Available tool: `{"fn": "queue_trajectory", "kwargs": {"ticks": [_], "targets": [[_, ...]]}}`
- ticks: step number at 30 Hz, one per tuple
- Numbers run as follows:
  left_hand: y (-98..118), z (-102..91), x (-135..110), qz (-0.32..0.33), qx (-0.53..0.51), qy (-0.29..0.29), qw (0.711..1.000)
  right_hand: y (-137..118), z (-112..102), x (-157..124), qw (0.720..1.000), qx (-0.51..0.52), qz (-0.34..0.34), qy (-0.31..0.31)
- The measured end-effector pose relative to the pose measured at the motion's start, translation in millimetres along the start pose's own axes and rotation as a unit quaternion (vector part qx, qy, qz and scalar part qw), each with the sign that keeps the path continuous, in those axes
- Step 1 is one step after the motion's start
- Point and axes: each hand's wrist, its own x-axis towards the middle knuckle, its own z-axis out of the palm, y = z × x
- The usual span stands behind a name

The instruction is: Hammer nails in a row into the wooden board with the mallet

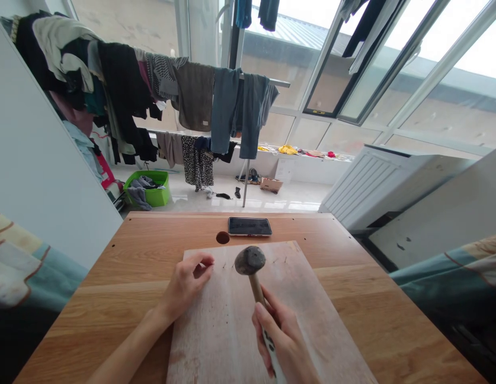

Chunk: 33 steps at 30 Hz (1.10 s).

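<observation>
hammer (250, 260) in right hand (280, 332), nails (285, 260) perhaps

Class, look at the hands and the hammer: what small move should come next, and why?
Probably the right hand should ease the hammer toward the left hand for a light, careful tap. The left fingers curl close over the far left part of the board, roughly in line with small nails; whether they hold one is too small to tell.

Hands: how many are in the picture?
2: the left hand is at the far left corner of the board; the right hand grips the hammer.
</observation>
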Motion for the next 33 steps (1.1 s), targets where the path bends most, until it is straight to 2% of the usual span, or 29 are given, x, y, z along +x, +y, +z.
{"fn": "queue_trajectory", "kwargs": {"ticks": [9,13,19,25,29,31,33], "targets": [[0.5,-0.9,2.1,0.044,0.016,0.016,0.999,-4.7,25.8,22.0,0.999,0.001,-0.01,-0.044],[0.8,-0.7,3.2,0.043,0.023,0.016,0.999,-2.4,34.7,24.4,0.998,-0.01,-0.01,-0.057],[-1.6,0.6,3.0,0.033,0.008,0.007,0.999,4.6,38.9,25.5,0.997,-0.041,0.003,-0.068],[-2.3,-1.0,2.9,0.04,0.011,-0.011,0.999,6.7,35.6,22.6,0.997,-0.013,0.02,-0.077],[-6.7,-2.0,2.1,0.056,0.062,-0.004,0.996,9.4,17.2,3.3,0.995,0.087,0.035,-0.023],[-9.0,-2.5,0.9,0.066,0.081,0.002,0.995,11.7,0.2,-10.8,0.991,0.128,0.016,0.037],[-10.0,-3.1,-1.6,0.082,0.096,0.014,0.992,15.9,-19.1,-23.6,0.987,0.121,0.012,0.109]]}}
